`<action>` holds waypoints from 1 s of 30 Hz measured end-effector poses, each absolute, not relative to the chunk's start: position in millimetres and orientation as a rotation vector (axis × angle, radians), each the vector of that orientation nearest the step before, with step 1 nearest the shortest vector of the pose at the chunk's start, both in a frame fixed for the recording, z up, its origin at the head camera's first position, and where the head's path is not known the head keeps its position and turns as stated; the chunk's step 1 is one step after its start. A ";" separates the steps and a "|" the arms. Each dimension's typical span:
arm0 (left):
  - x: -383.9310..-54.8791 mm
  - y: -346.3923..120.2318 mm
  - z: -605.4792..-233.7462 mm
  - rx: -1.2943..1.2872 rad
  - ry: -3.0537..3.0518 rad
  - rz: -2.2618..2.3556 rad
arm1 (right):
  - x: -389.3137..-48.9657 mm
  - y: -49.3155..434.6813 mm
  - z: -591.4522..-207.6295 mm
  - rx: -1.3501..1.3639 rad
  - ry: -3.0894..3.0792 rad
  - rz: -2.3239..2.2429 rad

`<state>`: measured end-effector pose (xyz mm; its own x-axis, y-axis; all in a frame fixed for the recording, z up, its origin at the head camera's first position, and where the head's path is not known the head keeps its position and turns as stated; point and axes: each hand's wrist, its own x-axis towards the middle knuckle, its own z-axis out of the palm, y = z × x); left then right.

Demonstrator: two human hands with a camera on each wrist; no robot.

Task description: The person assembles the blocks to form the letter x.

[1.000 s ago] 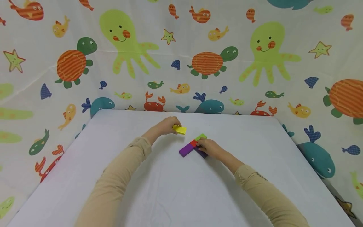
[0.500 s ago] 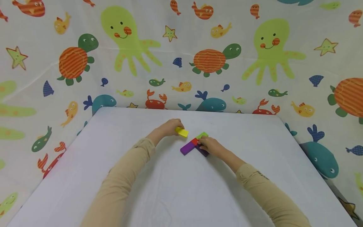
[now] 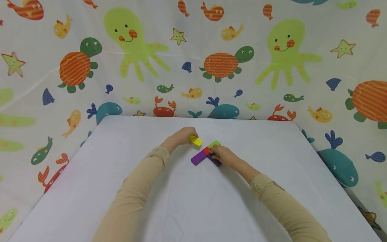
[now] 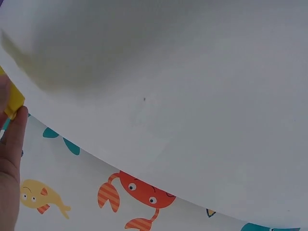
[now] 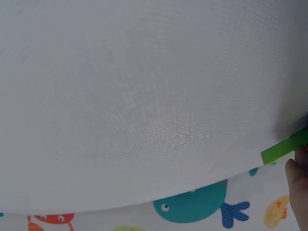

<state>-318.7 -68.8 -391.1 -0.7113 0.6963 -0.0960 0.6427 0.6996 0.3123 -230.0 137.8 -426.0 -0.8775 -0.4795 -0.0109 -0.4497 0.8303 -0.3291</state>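
My left hand (image 3: 182, 136) pinches a yellow block (image 3: 196, 141), held over the table just behind and left of the joined blocks. In the left wrist view the yellow block (image 4: 14, 98) shows at the left edge between thumb and fingers. A purple block (image 3: 198, 158), a small red block (image 3: 206, 151) and a green block (image 3: 215, 144) form a slanting row. From the red one a dark purple block (image 3: 215, 160) runs toward the front right. My right hand (image 3: 225, 156) grips this dark block near the red one, covering part of it. The right wrist view shows the green block (image 5: 284, 148) by the fingers.
The blocks lie on a white table (image 3: 187, 205), whose back edge meets a hanging cloth (image 3: 184, 37) printed with sea animals. Both forearms, in beige sleeves (image 3: 130, 195), reach in from the front.
My left hand has moved a little right and nearer to the joined blocks with the yellow block. The right hand and the row stay in place. The head view shifts slightly.
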 end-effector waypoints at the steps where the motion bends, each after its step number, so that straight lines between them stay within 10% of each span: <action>1: -318.7 -68.3 -391.2 1.090 2.707 0.362 | -230.3 137.5 -425.4 -0.741 2.916 -0.489; 30: -315.4 -57.2 -409.3 1.353 2.734 0.024 | -226.9 138.6 -425.6 -0.732 2.930 -0.482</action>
<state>-315.4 -57.2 -409.3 -0.6033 0.7941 -0.0741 0.7926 0.6073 0.0545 -226.9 138.6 -425.6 -0.8821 -0.4711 -0.0041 -0.4449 0.8359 -0.3214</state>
